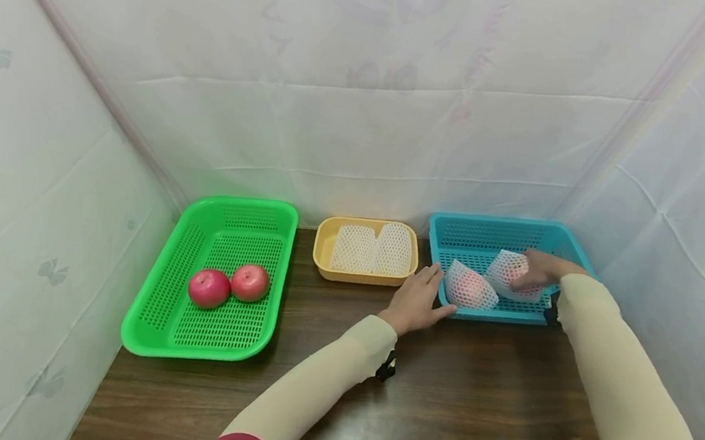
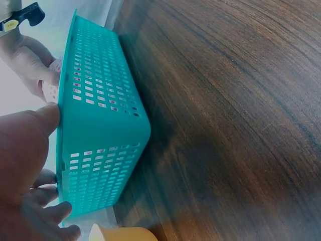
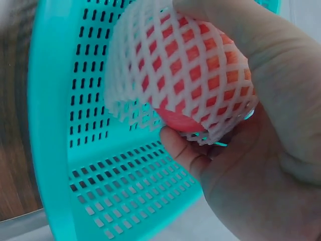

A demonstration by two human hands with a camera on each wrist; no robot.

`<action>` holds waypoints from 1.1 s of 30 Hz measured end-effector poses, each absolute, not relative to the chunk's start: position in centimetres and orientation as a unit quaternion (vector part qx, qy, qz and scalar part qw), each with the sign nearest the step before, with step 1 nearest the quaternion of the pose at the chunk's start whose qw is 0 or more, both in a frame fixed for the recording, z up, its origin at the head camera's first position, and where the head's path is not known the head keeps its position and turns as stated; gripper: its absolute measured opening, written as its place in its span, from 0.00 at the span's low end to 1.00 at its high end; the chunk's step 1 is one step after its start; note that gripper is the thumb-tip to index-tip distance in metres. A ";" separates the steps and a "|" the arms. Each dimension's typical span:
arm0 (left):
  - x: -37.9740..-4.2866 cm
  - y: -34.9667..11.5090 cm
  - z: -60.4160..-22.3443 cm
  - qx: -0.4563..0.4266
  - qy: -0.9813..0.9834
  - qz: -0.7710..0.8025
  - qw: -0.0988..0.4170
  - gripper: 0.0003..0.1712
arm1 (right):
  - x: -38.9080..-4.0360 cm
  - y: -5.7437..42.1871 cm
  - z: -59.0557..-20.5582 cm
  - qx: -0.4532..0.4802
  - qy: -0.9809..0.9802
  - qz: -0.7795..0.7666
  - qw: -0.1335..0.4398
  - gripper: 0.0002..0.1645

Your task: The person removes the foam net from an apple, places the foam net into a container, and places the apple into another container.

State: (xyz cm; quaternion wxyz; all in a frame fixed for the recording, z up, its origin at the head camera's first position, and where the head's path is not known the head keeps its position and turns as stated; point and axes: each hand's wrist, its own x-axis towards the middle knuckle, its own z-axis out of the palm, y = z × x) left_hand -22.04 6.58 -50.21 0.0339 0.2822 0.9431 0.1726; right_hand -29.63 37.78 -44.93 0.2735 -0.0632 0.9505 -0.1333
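Inside the blue basket (image 1: 489, 225) at the right, my right hand (image 1: 541, 269) grips an apple in a white foam net (image 3: 185, 70). The thumb lies over the net and the fingers curl under it, with red skin showing through the mesh. A second netted apple (image 1: 470, 288) lies beside it, toward the basket's left end. My left hand (image 1: 416, 301) rests at the basket's near left corner. In the left wrist view, its thumb (image 2: 47, 116) touches the rim of the blue basket (image 2: 100, 120), and the other fingers lie loosely along the adjacent side.
A yellow tray (image 1: 320, 254) holding white foam nets (image 1: 356, 248) stands left of the blue basket. Farther left, a green basket (image 1: 223, 347) holds two bare apples (image 1: 210, 288). All stand on a dark wooden table (image 1: 435, 411), with white cloth walls (image 1: 368, 142) behind and at both sides.
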 end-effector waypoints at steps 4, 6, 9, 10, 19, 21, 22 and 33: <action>-22.1 6.3 -50.0 0.290 0.942 0.168 0.033 0.45 | -29.4 38.0 -44.7 -0.075 0.953 -0.149 0.252 0.64; -22.2 6.2 -49.9 0.294 0.940 0.172 0.032 0.45 | -29.3 38.2 -44.7 -0.083 0.954 -0.164 0.235 0.61; -22.2 5.9 -49.7 0.300 0.936 0.181 0.028 0.44 | -29.1 38.5 -44.6 -0.097 0.956 -0.184 0.207 0.56; -22.2 5.8 -49.6 0.302 0.935 0.183 0.027 0.43 | -29.0 38.7 -44.6 -0.100 0.956 -0.189 0.199 0.55; -22.4 4.7 -49.3 0.320 0.926 0.201 -0.001 0.41 | -28.2 39.0 -44.1 -0.094 0.959 -0.215 0.158 0.52; -22.4 4.5 -49.2 0.326 0.923 0.205 -0.009 0.42 | -28.1 38.9 -44.0 -0.093 0.960 -0.220 0.150 0.52; -22.4 4.4 -49.2 0.330 0.921 0.208 -0.014 0.42 | -28.0 38.9 -44.0 -0.092 0.960 -0.220 0.147 0.53; -22.3 2.8 -48.7 0.351 0.906 0.234 -0.025 0.44 | -27.4 38.3 -44.1 -0.088 0.960 -0.230 0.131 0.53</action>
